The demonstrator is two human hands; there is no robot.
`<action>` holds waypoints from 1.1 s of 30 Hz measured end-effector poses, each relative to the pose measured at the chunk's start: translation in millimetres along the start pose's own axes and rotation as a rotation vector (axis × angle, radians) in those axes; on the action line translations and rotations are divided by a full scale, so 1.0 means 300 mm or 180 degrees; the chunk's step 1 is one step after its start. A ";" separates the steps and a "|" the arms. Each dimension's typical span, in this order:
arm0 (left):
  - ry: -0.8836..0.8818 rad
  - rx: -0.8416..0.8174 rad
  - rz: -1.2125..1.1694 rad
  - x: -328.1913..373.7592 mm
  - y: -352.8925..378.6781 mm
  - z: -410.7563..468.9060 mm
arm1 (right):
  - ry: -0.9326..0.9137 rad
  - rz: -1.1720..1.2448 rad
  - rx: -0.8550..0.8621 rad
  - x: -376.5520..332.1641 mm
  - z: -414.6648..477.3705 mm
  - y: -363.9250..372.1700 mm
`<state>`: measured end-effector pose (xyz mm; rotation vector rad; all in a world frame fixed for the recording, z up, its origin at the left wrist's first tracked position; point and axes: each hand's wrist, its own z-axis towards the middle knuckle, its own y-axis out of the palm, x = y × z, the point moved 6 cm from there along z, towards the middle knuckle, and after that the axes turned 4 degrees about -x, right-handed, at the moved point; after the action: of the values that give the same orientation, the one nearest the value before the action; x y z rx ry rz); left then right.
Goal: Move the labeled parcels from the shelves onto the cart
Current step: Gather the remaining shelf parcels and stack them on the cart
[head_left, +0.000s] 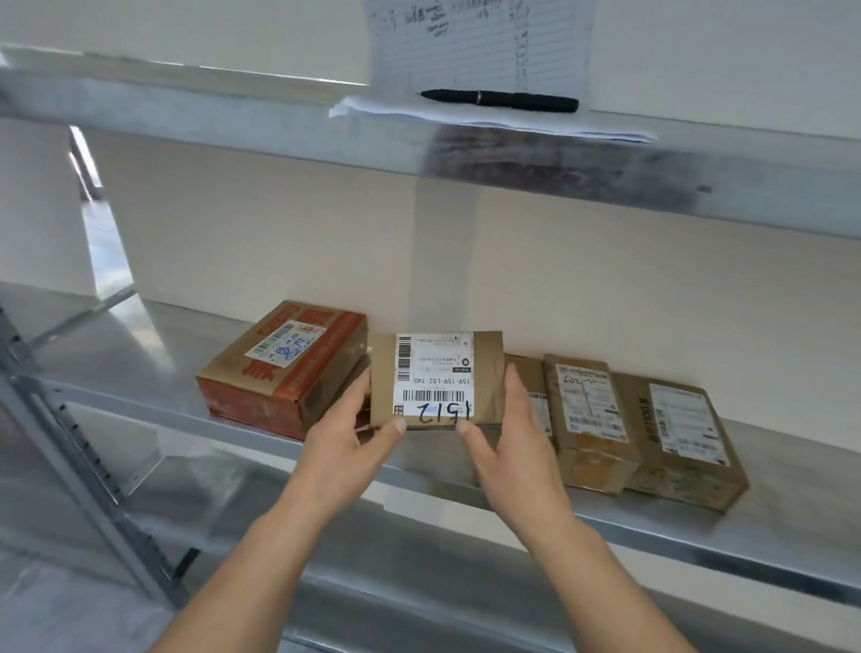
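Hands hold a small flat parcel (440,378) between them over the front edge of the middle shelf (158,356). The left hand (352,438) grips its left side, thumb on the lower face. The right hand (506,445) grips the right side, fingers along the edge and thumb pressed on the label. The parcel is brown cardboard, tilted up, with a white barcode label bearing handwritten digits. Whether it touches the shelf cannot be told. A red printed carton (281,366) lies to its left and two taped brown boxes (586,421) to its right. The shelf is dull grey metal. A black pen (500,99) rests on paper sheets (486,117) at the upper shelf's (228,119) front edge.
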<state>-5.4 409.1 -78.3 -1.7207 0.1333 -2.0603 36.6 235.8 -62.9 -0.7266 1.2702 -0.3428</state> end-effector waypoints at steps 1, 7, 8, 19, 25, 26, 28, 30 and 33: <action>0.0030 -0.0036 0.0004 0.018 0.022 -0.014 | 0.0007 -0.0006 0.0023 0.012 -0.020 -0.023; 0.0235 -0.0241 0.0041 0.124 0.147 -0.079 | 0.0039 0.0045 0.0201 0.089 -0.137 -0.148; 0.0264 -0.0275 0.0035 0.143 0.181 -0.092 | 0.0063 0.0032 0.0252 0.109 -0.165 -0.179; 0.0354 -0.0851 -0.0065 0.298 0.602 -0.203 | 0.0470 0.0031 0.0754 0.378 -0.435 -0.494; 0.0481 -0.1180 -0.0124 0.403 0.839 -0.256 | 0.0676 -0.0078 0.1114 0.518 -0.576 -0.675; 0.0521 -0.1257 -0.0132 0.422 0.878 -0.264 | 0.0708 -0.0092 0.1184 0.541 -0.598 -0.703; 0.0574 -0.1398 -0.0169 0.457 0.953 -0.273 | 0.0785 -0.0092 0.1332 0.586 -0.639 -0.758; 0.0604 -0.1492 -0.0225 0.485 1.020 -0.275 | 0.0881 -0.0064 0.1467 0.626 -0.676 -0.805; 0.0647 -0.1634 -0.0284 0.520 1.114 -0.271 | 0.0986 -0.0034 0.1682 0.682 -0.715 -0.868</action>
<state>-9.5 31.6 -71.9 -1.8106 0.7156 -2.4132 -68.0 -144.6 -66.9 -0.2320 1.3829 -0.7876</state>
